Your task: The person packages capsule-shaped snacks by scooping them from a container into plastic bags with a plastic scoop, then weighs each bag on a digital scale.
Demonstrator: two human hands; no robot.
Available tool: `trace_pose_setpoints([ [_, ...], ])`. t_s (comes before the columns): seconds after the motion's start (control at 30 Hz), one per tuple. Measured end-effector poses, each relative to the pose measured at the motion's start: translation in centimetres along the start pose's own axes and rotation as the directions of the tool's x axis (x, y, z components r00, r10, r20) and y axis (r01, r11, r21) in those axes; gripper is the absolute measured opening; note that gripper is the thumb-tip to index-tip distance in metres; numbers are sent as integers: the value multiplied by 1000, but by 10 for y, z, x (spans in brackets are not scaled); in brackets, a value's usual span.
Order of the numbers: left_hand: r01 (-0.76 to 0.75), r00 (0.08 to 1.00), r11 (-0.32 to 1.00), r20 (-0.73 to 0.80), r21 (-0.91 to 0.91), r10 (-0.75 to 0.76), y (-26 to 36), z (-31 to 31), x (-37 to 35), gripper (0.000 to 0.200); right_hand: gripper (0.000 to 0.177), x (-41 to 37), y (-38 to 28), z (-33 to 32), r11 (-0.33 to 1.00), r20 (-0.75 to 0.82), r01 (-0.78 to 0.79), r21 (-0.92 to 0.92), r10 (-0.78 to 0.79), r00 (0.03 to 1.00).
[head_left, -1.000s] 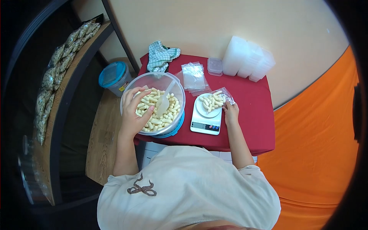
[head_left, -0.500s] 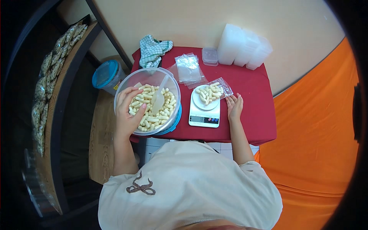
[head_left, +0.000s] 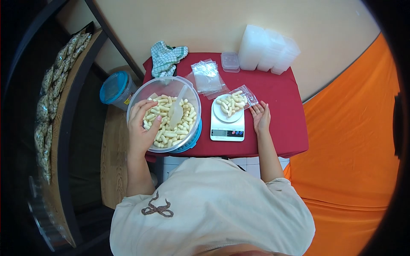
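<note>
At the left rim of a clear round tub [head_left: 197, 102], my left hand [head_left: 142, 121] reaches over the edge, fingers curved and thumb apart from them. Pale stick-shaped snacks [head_left: 170, 134] fill the tub, and a whitish scoop [head_left: 176, 112] lies among them, its handle against the far rim. To the right stands a white kitchen scale [head_left: 217, 120] with a lit display. A clear plastic bag [head_left: 249, 96] holding some of the same snacks [head_left: 231, 103] rests on its round plate. My right hand [head_left: 261, 118] is open, palm turned up, fingertips right by the bag's edge.
Flat clear bags [head_left: 208, 79] lie behind the scale on the red tablecloth [head_left: 277, 123]. Farther back are a checked cloth [head_left: 165, 59], a small clear box [head_left: 230, 61] and stacked containers [head_left: 267, 49]. A blue-lidded tub [head_left: 115, 88] stands left, near shelved packets [head_left: 53, 85].
The camera view has shifted slightly. Both hands keep nearly the same places, and the bag stays on the scale.
</note>
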State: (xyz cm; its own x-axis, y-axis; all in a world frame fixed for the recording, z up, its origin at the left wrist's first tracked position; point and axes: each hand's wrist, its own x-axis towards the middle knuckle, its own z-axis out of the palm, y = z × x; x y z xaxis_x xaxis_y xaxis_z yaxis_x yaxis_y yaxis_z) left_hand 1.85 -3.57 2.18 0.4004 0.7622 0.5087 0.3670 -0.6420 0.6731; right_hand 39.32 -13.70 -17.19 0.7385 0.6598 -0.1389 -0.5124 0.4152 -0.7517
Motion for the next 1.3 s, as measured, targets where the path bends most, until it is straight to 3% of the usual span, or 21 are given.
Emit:
trace_pose_setpoints([
  [0.17, -25, 1000, 1000, -10, -2, 25, -4, 0, 0, 30, 49, 0, -9, 16, 991, 75, -31, -127, 41, 996],
  [0.23, -32, 999, 999, -16, -6, 32, -6, 0, 1, 30, 42, 5, -9, 29, 940, -8, -102, -325, 105, 994],
  [0.4, -118, 983, 991, -137, 55, 125, 7, -5, 3, 27, 42, -7, -33, 64, 950, 20, -48, -307, 57, 998],
  [0.47, -169, 965, 980, -186, 107, 186, 19, -9, 4, 26, 41, -19, -51, 82, 931, 182, 106, -350, -44, 982],
  [0.53, -237, 957, 965, -197, -115, 212, 37, -9, 6, 24, 36, -35, -74, 99, 914, 250, 170, -369, -78, 965],
  [0.6, -304, 947, 939, -161, -160, 279, 54, -3, 7, 28, 32, -59, -104, 117, 841, 519, 306, -446, -36, 854],
  [0.67, -346, 938, 878, -149, -332, 313, 85, 17, 6, 33, 31, -84, -127, 138, 824, 575, 350, -445, -37, 817],
  [0.77, -286, 957, 851, -179, -439, 229, 117, 57, 11, 38, 33, -109, -152, 157, 770, 740, 471, -431, 4, 672],
  [0.83, -128, 991, 836, -96, -534, 91, 113, 84, 12, 29, 34, -119, -156, 163, 819, 765, 436, -373, 6, 644],
  [0.87, -139, 990, 834, -104, -534, 98, 109, 88, 11, 29, 35, -122, -156, 165, 864, 785, 393, -315, 5, 619],
  [0.93, 256, 964, 602, 246, -757, -100, 108, 90, 8, 21, 38, -127, -156, 167, 872, 762, 385, -304, -20, 647],
  [0.97, 142, 990, 651, 119, -746, -79, 112, 95, 8, 16, 39, -129, -156, 166, 908, 728, 328, -260, -39, 685],
  [1.0, 129, 991, 654, 112, -745, -69, 114, 98, 9, 16, 40, -129, -157, 165, 940, 691, 270, -211, -52, 721],
  [1.2, 107, 994, 680, 73, -725, -79, 118, 108, 9, 17, 52, -121, -157, 154, 958, 681, 233, -165, -60, 730],
  [1.3, 90, 996, 683, 54, -725, -73, 120, 116, 9, 16, 52, -118, -159, 150, 940, 673, 306, -151, -129, 728],
])
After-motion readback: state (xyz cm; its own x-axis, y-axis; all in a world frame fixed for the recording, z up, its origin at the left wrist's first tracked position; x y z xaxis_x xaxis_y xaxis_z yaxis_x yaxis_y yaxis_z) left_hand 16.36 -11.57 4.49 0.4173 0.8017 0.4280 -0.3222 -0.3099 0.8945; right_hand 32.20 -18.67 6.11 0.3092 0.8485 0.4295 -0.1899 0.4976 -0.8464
